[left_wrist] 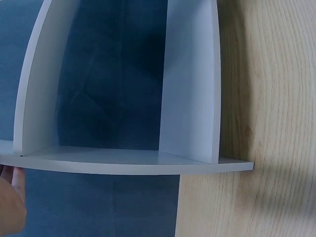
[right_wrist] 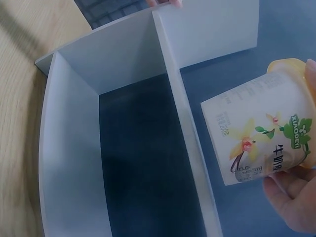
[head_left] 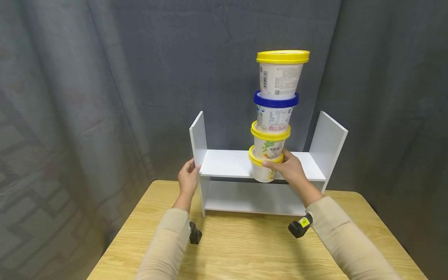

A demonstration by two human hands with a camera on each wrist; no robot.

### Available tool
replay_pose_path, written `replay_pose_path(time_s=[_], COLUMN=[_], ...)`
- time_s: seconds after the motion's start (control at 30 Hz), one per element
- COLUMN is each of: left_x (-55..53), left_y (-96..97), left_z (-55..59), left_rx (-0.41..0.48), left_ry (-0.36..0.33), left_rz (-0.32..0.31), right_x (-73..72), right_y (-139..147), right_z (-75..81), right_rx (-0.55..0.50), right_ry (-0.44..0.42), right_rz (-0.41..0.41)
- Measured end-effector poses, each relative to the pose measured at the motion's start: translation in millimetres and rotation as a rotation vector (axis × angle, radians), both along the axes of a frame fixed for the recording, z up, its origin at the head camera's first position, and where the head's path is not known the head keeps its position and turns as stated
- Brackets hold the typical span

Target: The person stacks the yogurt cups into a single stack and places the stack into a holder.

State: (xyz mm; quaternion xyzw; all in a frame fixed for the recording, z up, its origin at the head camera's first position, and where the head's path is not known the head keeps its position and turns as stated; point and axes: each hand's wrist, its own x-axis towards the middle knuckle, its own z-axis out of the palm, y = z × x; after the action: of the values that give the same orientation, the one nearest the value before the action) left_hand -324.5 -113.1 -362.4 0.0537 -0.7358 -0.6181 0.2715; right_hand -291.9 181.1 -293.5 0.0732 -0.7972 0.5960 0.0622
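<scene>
My right hand (head_left: 288,167) grips the lowest tub (head_left: 263,173) of a stack just below its yellow lid. On it stand a yellow-lidded tub (head_left: 267,147), a blue-lidded tub (head_left: 276,116) and a larger yellow-lidded tub (head_left: 281,79); the column leans slightly right. The lowest tub overlaps the front edge of the upper board in the head view. Flowers and green lettering mark the held tub (right_wrist: 256,128) in the right wrist view. My left hand (head_left: 188,179) holds the left side panel of the white shelf (head_left: 227,163); its fingertips are partly hidden.
The shelf's lower board (head_left: 241,198) sits beneath the upper one, and its right side panel (head_left: 329,144) rises beside my right forearm. A wooden table (head_left: 245,249) carries the shelf. Grey curtains (head_left: 175,77) hang behind.
</scene>
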Motion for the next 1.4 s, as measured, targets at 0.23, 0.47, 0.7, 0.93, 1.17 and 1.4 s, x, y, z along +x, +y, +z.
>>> replay_pose_path(time_s=[0.23, 0.47, 0.7, 0.93, 1.17, 1.4], left_x=[0.2, 2.5, 4.2, 2.6, 2.6, 3.9], left_y=[-1.6, -5.1, -6.3, -7.2, -6.0, -4.5], left_z=[0.2, -0.4, 0.5, -1.9, -1.4, 1.7], left_rx=[-0.003, -0.002, -0.008, -0.006, 0.017, -0.006], left_ry=[-0.004, -0.016, -0.042, -0.024, -0.002, 0.011], left_rz=[-0.004, 0.002, -0.001, 0.000, 0.006, 0.005], right_x=[-11.1, -19.3, -26.0, -32.1, -35.4, -39.8], right_y=[-3.2, -10.0, -14.7, -15.6, -16.3, -16.9], right_z=[-6.1, -8.3, -10.8, -15.3, -14.4, -15.8], right_rx=[-0.015, 0.032, 0.043, 0.037, 0.049, 0.054], right_ry=[0.012, 0.023, 0.016, 0.010, 0.018, 0.012], right_rz=[-0.014, -0.026, -0.040, -0.059, -0.058, -0.055])
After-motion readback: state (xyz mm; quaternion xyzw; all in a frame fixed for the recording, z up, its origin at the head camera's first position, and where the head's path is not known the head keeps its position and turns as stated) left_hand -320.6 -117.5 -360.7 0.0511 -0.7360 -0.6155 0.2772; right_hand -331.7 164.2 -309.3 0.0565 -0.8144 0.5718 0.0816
